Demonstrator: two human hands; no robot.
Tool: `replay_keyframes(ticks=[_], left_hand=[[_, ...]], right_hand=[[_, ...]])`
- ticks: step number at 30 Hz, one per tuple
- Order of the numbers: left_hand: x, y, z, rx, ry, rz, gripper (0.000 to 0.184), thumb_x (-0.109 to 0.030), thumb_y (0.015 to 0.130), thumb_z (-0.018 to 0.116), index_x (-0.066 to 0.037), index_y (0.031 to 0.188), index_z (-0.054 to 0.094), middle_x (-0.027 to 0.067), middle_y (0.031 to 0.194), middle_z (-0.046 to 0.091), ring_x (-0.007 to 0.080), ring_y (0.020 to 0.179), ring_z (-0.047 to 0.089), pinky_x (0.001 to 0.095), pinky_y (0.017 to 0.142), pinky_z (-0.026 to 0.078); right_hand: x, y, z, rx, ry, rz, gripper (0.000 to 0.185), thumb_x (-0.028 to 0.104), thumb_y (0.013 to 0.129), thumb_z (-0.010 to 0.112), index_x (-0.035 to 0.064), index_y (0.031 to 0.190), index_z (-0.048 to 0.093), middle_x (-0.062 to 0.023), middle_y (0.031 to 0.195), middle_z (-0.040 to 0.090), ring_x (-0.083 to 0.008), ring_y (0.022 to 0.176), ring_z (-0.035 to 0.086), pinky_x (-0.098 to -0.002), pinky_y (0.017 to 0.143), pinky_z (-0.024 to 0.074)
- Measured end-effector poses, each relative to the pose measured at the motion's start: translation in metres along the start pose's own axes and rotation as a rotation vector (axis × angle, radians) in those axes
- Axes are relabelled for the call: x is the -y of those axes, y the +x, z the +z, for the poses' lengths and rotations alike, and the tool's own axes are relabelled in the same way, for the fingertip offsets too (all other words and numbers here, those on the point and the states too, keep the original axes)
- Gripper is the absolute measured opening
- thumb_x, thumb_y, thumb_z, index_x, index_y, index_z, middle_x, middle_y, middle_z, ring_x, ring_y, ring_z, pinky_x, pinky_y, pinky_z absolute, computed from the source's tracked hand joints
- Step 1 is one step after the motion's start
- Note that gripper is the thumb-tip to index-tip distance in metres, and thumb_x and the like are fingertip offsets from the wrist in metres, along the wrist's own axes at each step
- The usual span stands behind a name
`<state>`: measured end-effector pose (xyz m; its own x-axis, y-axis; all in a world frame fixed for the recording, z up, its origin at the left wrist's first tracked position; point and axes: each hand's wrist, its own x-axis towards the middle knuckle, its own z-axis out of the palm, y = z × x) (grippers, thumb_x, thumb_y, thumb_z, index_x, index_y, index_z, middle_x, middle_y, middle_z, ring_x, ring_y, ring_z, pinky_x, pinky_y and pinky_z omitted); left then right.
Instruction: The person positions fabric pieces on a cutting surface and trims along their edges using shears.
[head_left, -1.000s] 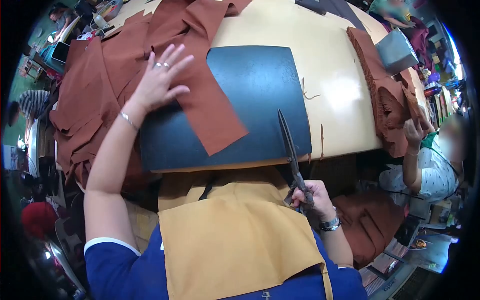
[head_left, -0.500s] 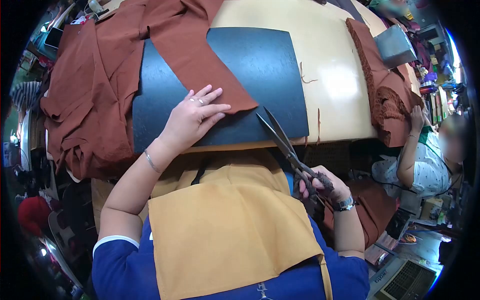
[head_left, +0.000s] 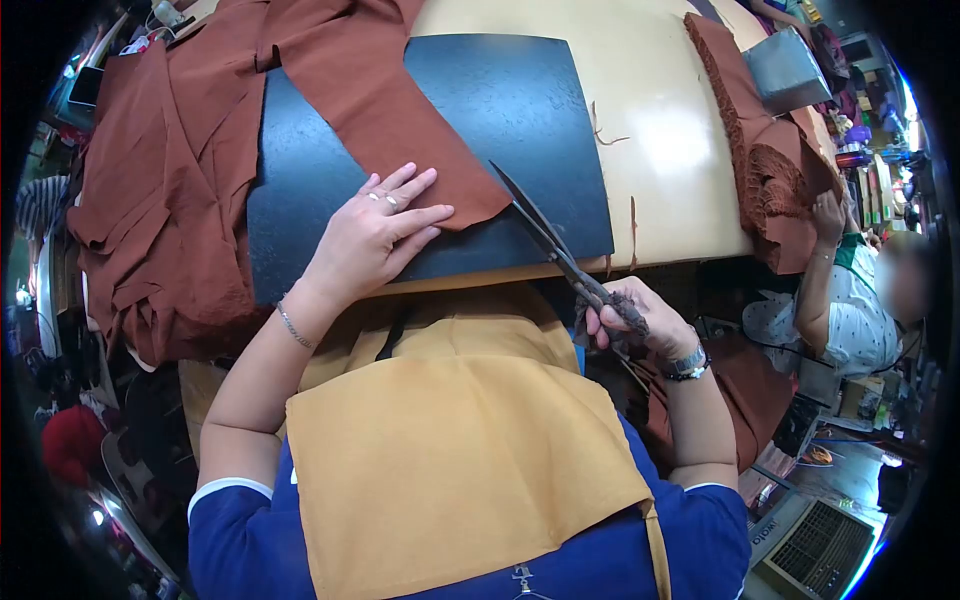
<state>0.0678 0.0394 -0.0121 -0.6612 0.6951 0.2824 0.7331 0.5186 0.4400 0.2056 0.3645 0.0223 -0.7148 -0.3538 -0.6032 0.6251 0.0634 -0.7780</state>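
Observation:
A reddish-brown strip of soft sheet material, cloth or thin leather, (head_left: 420, 140) runs down across a dark board (head_left: 540, 110). My left hand (head_left: 385, 225) lies on its lower end, fingers spread, with rings showing. In my right hand (head_left: 640, 315) is a pair of large scissors (head_left: 560, 262), its handles wrapped in dark material. The blades are parted slightly and point up and left, right at the strip's lower right corner. Whether the strip sits between both blades I cannot tell.
A large heap of the same brown material (head_left: 170, 200) covers the table's left side. Thin trimmings (head_left: 633, 230) lie on the pale tabletop (head_left: 670, 200). At right are more brown pieces (head_left: 745, 130), a metal box (head_left: 787, 70) and another person (head_left: 860, 300) at work.
The scissors have moved up and left, from just below the strip to its corner, and their blades have closed somewhat. My left hand stays on the strip. The view has shifted slightly.

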Motion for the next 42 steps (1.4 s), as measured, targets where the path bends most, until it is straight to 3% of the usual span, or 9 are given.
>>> replay_keyframes(ticks=[12, 18, 23, 29, 32, 35, 38, 42], left_hand=[[-0.003, 0.003, -0.001, 0.037, 0.007, -0.003, 0.026, -0.020, 0.086, 0.064, -0.020, 0.111, 0.069, 0.0094, 0.134, 0.054, 0.0299, 0.127, 0.048, 0.0480, 0.104, 0.039], [-0.003, 0.003, -0.001, 0.024, 0.004, -0.003, 0.024, -0.021, 0.088, 0.063, -0.019, 0.111, 0.069, 0.0100, 0.133, 0.055, 0.0301, 0.127, 0.048, 0.0480, 0.104, 0.039], [0.001, 0.005, 0.002, -0.003, -0.007, -0.021, 0.023, -0.025, 0.088, 0.062, -0.016, 0.108, 0.069, 0.0100, 0.128, 0.058, 0.0289, 0.123, 0.052, 0.0468, 0.100, 0.043], [0.004, 0.008, 0.000, -0.006, -0.072, -0.027, 0.021, -0.022, 0.086, 0.065, -0.013, 0.105, 0.068, 0.0059, 0.126, 0.060, 0.0273, 0.123, 0.051, 0.0471, 0.102, 0.040], [0.012, 0.015, -0.011, 0.123, -0.008, -0.022, 0.042, -0.034, 0.082, 0.069, -0.014, 0.118, 0.062, 0.0094, 0.134, 0.053, 0.0295, 0.128, 0.046, 0.0510, 0.104, 0.035], [0.018, 0.019, -0.015, 0.022, 0.280, -0.159, 0.077, -0.058, 0.073, 0.069, -0.013, 0.133, 0.050, 0.0180, 0.144, 0.039, 0.0337, 0.137, 0.033, 0.0596, 0.107, 0.025], [0.022, 0.019, -0.011, 0.139, 0.354, -0.308, 0.107, -0.076, 0.065, 0.062, -0.014, 0.146, 0.032, 0.0223, 0.152, 0.022, 0.0361, 0.143, 0.016, 0.0675, 0.107, 0.014], [0.008, 0.016, -0.012, 0.205, 0.362, -0.335, 0.111, -0.080, 0.063, 0.059, -0.013, 0.147, 0.030, 0.0213, 0.154, 0.018, 0.0354, 0.144, 0.012, 0.0701, 0.105, 0.013]], right_hand=[[0.017, 0.001, 0.003, 0.009, -0.063, 0.010, 0.021, 0.022, 0.085, 0.068, 0.0045, 0.077, 0.061, 0.0014, 0.070, 0.060, -0.0038, 0.059, 0.056, -0.0184, 0.052, 0.0421], [0.023, -0.009, 0.003, -0.044, -0.072, 0.093, 0.023, 0.024, 0.086, 0.068, 0.0038, 0.076, 0.062, 0.0006, 0.066, 0.060, -0.0041, 0.056, 0.056, -0.0185, 0.051, 0.0429], [0.012, 0.002, -0.004, -0.008, -0.073, 0.008, 0.025, 0.026, 0.087, 0.067, 0.0039, 0.077, 0.063, -0.0004, 0.062, 0.061, -0.0044, 0.053, 0.055, -0.0182, 0.048, 0.0411], [0.011, 0.018, -0.005, -0.012, -0.039, 0.011, 0.025, 0.026, 0.088, 0.066, 0.0042, 0.077, 0.062, -0.0011, 0.062, 0.061, -0.0042, 0.051, 0.055, -0.0176, 0.046, 0.0397], [0.011, 0.016, -0.003, -0.017, -0.052, 0.016, 0.024, 0.025, 0.088, 0.066, 0.0041, 0.077, 0.062, -0.0006, 0.063, 0.061, -0.0042, 0.052, 0.055, -0.0176, 0.046, 0.0399], [0.012, 0.011, 0.000, -0.031, -0.050, 0.030, 0.024, 0.025, 0.088, 0.066, 0.0038, 0.078, 0.062, -0.0005, 0.064, 0.061, -0.0045, 0.054, 0.056, -0.0175, 0.047, 0.0405], [0.013, 0.011, 0.002, -0.027, -0.040, 0.014, 0.024, 0.026, 0.087, 0.066, 0.0036, 0.079, 0.062, -0.0012, 0.066, 0.062, -0.0057, 0.057, 0.059, -0.0184, 0.049, 0.0426], [0.012, 0.020, 0.003, 0.018, -0.035, -0.058, 0.025, 0.027, 0.087, 0.066, 0.0030, 0.078, 0.063, -0.0019, 0.065, 0.062, -0.0067, 0.057, 0.060, -0.0205, 0.050, 0.0441]])
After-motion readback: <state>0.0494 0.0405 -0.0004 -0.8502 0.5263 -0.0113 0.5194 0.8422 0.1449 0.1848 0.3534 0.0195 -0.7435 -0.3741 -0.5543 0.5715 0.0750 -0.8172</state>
